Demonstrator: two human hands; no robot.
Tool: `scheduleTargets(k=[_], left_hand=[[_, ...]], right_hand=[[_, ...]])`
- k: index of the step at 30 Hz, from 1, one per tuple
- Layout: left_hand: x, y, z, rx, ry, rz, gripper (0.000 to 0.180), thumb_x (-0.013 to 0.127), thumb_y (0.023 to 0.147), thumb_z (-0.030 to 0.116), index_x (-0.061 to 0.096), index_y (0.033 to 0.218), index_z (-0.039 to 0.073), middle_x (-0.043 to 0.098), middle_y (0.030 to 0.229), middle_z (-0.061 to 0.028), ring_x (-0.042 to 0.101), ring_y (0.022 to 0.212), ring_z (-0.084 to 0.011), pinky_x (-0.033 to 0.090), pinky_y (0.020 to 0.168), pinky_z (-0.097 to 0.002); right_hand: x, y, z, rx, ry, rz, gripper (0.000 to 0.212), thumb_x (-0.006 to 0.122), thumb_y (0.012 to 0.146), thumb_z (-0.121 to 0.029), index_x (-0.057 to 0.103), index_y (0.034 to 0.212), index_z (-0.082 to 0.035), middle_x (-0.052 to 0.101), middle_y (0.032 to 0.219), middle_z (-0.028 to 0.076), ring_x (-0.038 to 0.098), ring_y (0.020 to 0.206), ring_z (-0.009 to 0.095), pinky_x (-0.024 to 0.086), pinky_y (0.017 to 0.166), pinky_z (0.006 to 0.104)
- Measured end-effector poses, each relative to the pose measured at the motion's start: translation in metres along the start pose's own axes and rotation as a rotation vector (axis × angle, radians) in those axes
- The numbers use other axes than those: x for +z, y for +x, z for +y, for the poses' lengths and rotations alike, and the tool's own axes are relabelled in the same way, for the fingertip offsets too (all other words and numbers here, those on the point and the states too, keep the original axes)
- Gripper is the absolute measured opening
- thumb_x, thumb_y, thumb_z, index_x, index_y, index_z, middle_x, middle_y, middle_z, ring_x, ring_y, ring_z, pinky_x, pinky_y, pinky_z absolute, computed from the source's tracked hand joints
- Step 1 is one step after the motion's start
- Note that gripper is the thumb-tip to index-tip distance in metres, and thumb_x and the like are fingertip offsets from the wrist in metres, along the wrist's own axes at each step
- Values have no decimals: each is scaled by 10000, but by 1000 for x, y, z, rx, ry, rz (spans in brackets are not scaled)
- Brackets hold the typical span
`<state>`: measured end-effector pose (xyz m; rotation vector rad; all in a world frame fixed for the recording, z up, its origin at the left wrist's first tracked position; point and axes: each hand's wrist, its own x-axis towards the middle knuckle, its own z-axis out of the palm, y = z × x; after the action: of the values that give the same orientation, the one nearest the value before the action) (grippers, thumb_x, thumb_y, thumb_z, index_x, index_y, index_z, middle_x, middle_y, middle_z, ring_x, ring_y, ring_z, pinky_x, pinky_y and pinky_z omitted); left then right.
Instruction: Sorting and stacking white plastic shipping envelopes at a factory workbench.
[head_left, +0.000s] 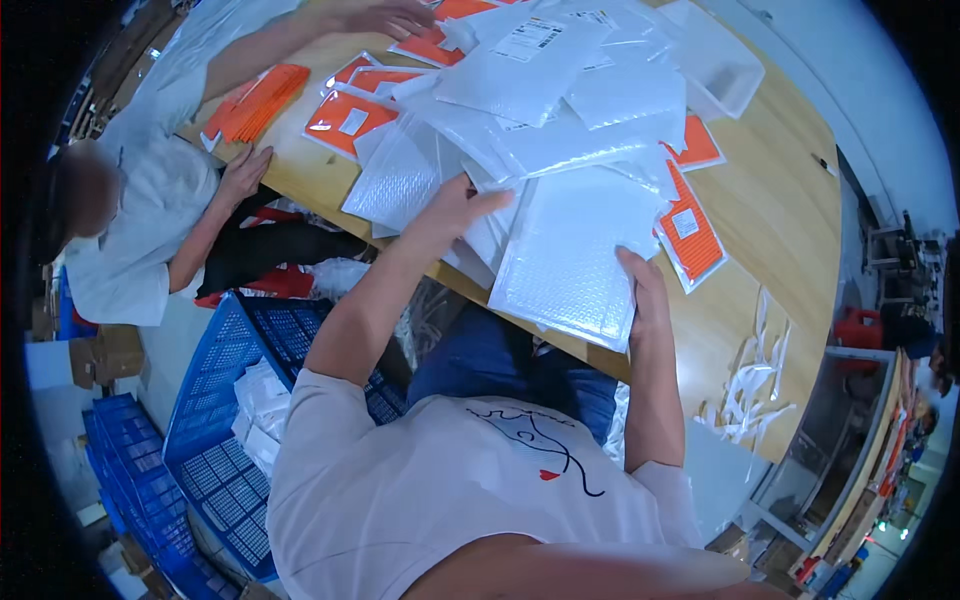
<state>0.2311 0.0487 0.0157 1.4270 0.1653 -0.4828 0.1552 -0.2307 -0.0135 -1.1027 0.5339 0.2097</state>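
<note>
A white bubble mailer lies at the table's near edge, in front of a heap of white bubble mailers, some with printed labels. My right hand grips its right edge, thumb on top. My left hand is at the left of the heap, its thumb stretched toward the mailer's upper left corner; its fingers are partly hidden behind other mailers, so what they hold does not show. Orange packs in clear wrap with white labels lie about the heap, one pack just right of the mailer.
A co-worker sits at the left, one hand reaching over the table. An orange stack lies near them. A white bin stands at the back right. Torn white strips lie at the right. A blue crate with white packages is beside me.
</note>
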Motion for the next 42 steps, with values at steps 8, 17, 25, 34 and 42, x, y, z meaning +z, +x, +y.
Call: scheduleTargets(k=[8,17,25,34,42], left_hand=[[28,-27,-35,38,12,-153,485,686,742,45,532,1190,-61,630,1040,-156,608,885,-215,488,817,-307],[72,-52,-83,73,-131,-330,538,698,782,67,499,1277,3,615,1123,-99,585,968,-186,473,846,-292],[109,-44,-82,3,-225,-391,665,688,779,8,389,1372,25,549,1260,-126,558,1074,-245,449,931,-348],[130,-48,-25,319,-18,-456,709,796,691,82,451,1307,13,534,1272,-115,530,1105,-225,413,993,-359],[114,-48,27,230,94,-436,886,839,603,75,397,1371,60,468,1348,-121,461,1209,-235,351,1054,-367]], right_hand=[[-35,-29,7,-46,65,7,533,617,797,-131,439,1251,83,610,1020,223,629,780,278,526,677,306],[-82,-68,24,-77,117,86,526,619,775,-81,464,1260,49,624,1033,190,630,808,266,520,727,312],[-98,-109,20,-226,153,226,526,662,739,-56,506,1235,30,641,993,150,624,790,239,506,760,314],[-121,-131,-13,-519,-186,279,627,789,666,-162,522,1211,-1,622,997,100,577,782,193,468,771,291],[-124,-107,-40,-788,-299,205,854,842,587,-150,417,1318,-31,584,1128,124,565,954,222,445,868,347]])
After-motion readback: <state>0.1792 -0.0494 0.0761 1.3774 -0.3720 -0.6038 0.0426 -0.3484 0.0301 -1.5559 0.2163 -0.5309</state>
